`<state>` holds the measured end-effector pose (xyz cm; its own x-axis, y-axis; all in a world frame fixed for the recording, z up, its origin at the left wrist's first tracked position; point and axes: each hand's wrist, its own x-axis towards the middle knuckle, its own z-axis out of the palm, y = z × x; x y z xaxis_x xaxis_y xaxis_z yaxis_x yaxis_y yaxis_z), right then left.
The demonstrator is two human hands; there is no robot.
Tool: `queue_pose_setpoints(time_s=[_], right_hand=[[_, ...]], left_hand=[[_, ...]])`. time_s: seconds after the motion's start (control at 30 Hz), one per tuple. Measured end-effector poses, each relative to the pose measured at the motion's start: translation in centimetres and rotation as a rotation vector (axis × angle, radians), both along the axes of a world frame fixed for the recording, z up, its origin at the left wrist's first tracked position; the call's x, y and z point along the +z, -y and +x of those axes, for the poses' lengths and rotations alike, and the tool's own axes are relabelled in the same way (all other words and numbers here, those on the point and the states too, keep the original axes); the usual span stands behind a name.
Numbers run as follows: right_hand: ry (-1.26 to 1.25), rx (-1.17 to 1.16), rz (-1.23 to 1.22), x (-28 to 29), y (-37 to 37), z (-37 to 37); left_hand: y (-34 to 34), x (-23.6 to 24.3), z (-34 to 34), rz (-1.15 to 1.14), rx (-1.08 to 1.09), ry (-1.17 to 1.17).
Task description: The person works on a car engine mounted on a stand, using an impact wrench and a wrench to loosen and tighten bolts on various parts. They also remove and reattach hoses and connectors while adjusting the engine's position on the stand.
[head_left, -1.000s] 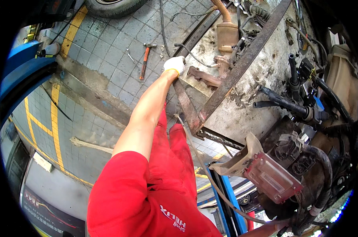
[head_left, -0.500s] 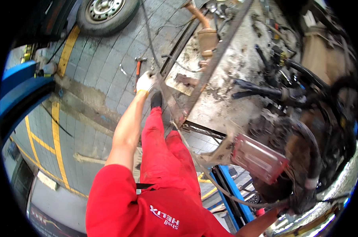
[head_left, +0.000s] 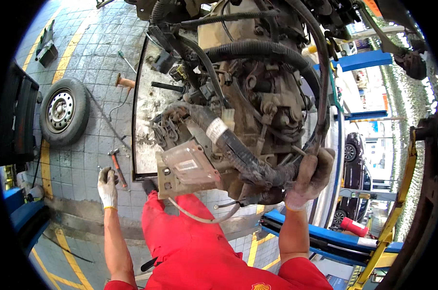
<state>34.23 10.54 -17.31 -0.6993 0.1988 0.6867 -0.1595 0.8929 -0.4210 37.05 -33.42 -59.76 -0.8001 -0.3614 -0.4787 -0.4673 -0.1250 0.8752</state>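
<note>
Your gloved left hand has come away from the edge of the worktop and hangs, loosely open, near the hammer on the floor. Only your right hand now has hold, wrapped around a black hose beside the engine before you.

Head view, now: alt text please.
Gloved right hand grips black cabling on a grimy engine assembly. The gloved left hand appears near an orange-handled hammer on the tiled floor; a wheel lies farther off.
</note>
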Motion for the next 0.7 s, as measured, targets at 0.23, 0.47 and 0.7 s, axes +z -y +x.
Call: queue_pose_setpoints(time_s=[0.23,0.47,0.7], right_hand=[[0.148,0.08,0.233,3.4,0.5,0.9],[0.324,0.419,0.268,6.7,-1.1,0.1],[0.337,0.813,0.015,8.0,-6.0,-1.7]], left_hand=[[-4.4,13.3,-2.0,-0.057,0.124,-0.203],[-14.0,34.6,-5.3,-0.358,-0.031,-0.814],[-26.1,51.3,-10.1,-0.989,-0.63,-1.374]])
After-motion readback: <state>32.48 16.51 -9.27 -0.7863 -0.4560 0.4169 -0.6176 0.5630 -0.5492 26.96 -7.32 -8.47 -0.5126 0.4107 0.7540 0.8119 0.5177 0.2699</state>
